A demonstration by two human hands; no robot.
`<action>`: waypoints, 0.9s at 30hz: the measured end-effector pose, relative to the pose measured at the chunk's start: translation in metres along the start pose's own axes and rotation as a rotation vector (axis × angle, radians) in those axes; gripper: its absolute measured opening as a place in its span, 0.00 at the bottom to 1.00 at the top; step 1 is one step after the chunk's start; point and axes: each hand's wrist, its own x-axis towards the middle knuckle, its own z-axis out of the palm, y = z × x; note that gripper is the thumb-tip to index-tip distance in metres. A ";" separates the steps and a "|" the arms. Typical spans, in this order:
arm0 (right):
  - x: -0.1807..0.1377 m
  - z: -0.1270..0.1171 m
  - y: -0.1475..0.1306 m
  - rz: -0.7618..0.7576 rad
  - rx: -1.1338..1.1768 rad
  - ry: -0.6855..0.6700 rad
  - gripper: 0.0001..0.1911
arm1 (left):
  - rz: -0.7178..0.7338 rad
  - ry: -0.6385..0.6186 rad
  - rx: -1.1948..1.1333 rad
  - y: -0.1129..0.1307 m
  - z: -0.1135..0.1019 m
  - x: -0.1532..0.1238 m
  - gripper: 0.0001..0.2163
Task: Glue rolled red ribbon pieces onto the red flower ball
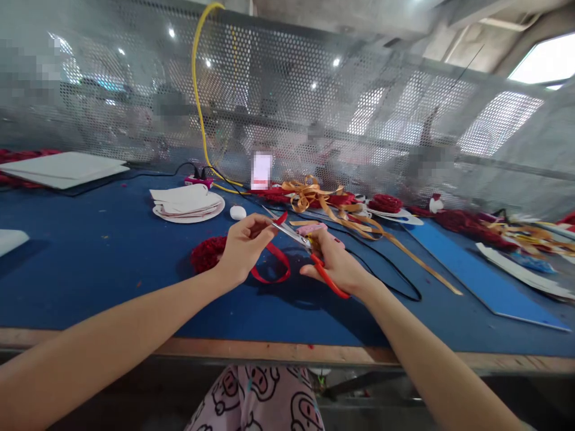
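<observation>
A red ribbon [281, 263] hangs in a loop from my left hand [246, 242], whose fingers are pinched on it. Its short end sticks up between the blades of the scissors [291, 233]. My right hand [335, 260] grips the scissors by their orange-red handles, with the blades pointing left toward my left fingertips. Behind my left hand a dark red fuzzy bundle [209, 254] rests on the blue table, partly hidden by the hand. A pink object [314, 228] lies just beyond the scissors; its kind I cannot make out.
White cut pieces [186, 203] are stacked at the back left, beside a small white case [238, 212]. Gold ribbons [323, 200] lie tangled behind my hands. A black cable [404, 293] curves to the right, near a blue board [485, 275]. A lit phone [261, 170] leans against the perforated screen.
</observation>
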 end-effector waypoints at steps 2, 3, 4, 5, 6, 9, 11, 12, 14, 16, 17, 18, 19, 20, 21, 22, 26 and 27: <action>0.000 0.003 0.000 0.021 0.005 -0.021 0.45 | 0.000 0.001 0.004 0.000 0.000 0.001 0.04; 0.000 0.004 0.000 0.035 0.005 -0.032 0.45 | -0.002 0.003 0.003 0.001 0.000 0.001 0.04; -0.001 0.005 0.000 0.051 0.003 -0.041 0.44 | -0.004 0.004 0.000 0.002 0.000 0.001 0.04; -0.001 0.006 0.000 0.064 0.002 -0.049 0.44 | -0.006 0.005 -0.003 0.002 0.001 0.001 0.04; -0.001 0.006 0.000 0.075 0.001 -0.057 0.42 | -0.009 0.007 -0.003 0.003 0.001 0.001 0.03; 0.000 0.007 0.001 0.063 0.012 -0.051 0.40 | -0.026 0.009 0.014 0.003 0.001 0.001 0.03; 0.000 0.008 0.003 0.030 0.019 -0.022 0.39 | -0.039 0.006 0.023 0.003 0.001 0.001 0.03; 0.000 0.008 0.003 0.018 0.019 -0.009 0.39 | -0.043 0.006 0.026 0.003 0.001 0.001 0.03; 0.000 0.009 0.004 0.029 0.013 -0.013 0.39 | -0.047 0.004 0.025 0.003 0.001 0.001 0.04; 0.001 0.010 0.005 0.070 0.004 -0.042 0.39 | -0.044 0.005 0.022 0.003 0.002 0.001 0.04; 0.001 0.010 0.005 0.086 0.004 -0.054 0.39 | -0.042 0.006 0.022 0.003 0.002 0.001 0.04; 0.001 0.011 0.005 0.093 0.007 -0.058 0.39 | -0.041 0.007 0.021 0.002 0.002 0.001 0.03; 0.001 0.011 0.006 0.091 0.012 -0.057 0.39 | -0.041 0.009 0.018 0.002 0.001 0.001 0.03; 0.002 0.012 0.006 0.085 0.018 -0.052 0.38 | -0.045 0.011 0.014 0.002 0.001 0.001 0.03; 0.002 0.013 0.006 0.078 0.023 -0.045 0.37 | -0.053 0.013 0.007 0.002 0.001 0.001 0.03; 0.002 0.013 0.006 0.074 0.026 -0.038 0.37 | -0.063 0.016 0.000 0.001 0.001 0.001 0.03; 0.003 0.014 0.006 0.072 0.027 -0.029 0.37 | -0.074 0.024 -0.020 -0.001 0.000 0.001 0.04; 0.003 0.014 0.005 0.071 0.026 -0.031 0.37 | -0.067 0.023 -0.026 -0.002 0.000 0.001 0.04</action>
